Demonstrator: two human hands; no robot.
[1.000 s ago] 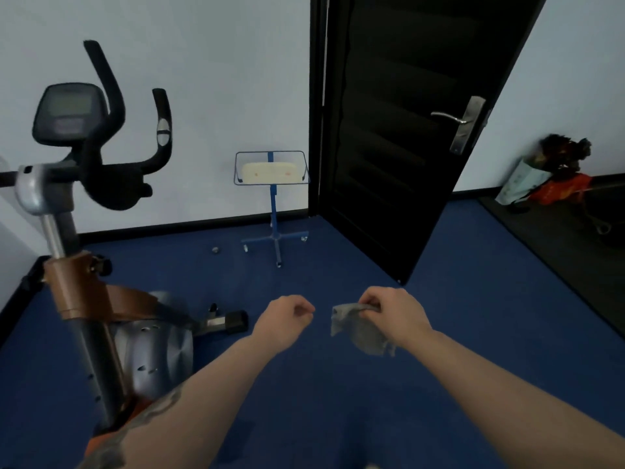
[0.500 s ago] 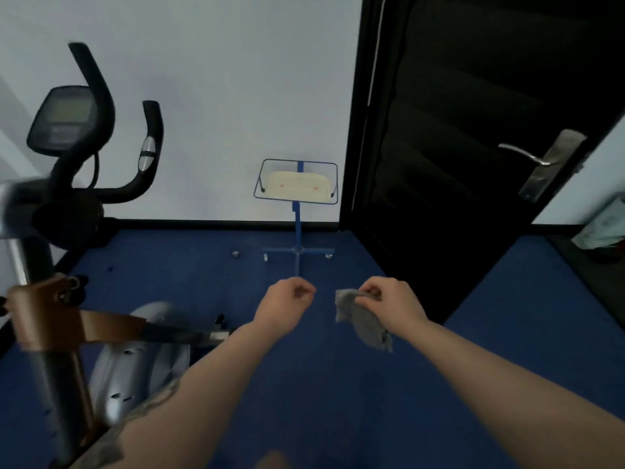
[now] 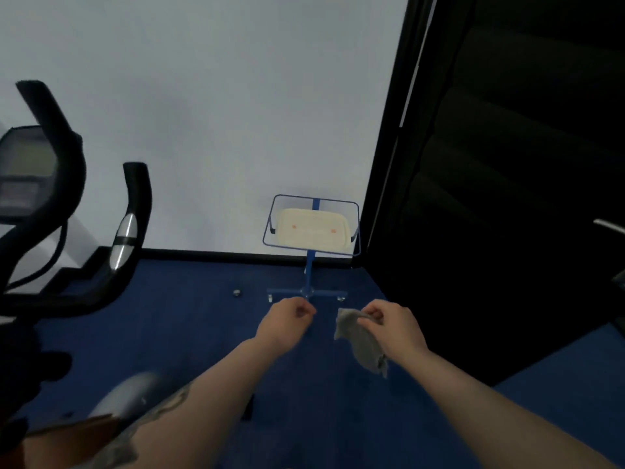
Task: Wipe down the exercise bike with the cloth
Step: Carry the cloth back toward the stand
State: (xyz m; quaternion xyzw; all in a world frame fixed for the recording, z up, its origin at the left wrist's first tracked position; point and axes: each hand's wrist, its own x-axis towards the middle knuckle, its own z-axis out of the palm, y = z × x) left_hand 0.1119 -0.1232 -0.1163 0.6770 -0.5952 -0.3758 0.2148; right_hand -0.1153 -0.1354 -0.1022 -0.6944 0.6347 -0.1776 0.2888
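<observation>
while both forearms are stretched fwd over the blue floor (image 3: 189, 319), the grey cloth (image 3: 362, 340) is pinched by its top edge betw. thumb and fingertips of the right hand (image 3: 394, 324) and hangs limp below that grip. the left hand (image 3: 287, 323) is curled into a loose fist w/ nothing held, just beside the cloth but apart from it. the exercise bike (image 3: 67, 231) is seen at far left, handlebars upright, well apart from both hands.
</observation>
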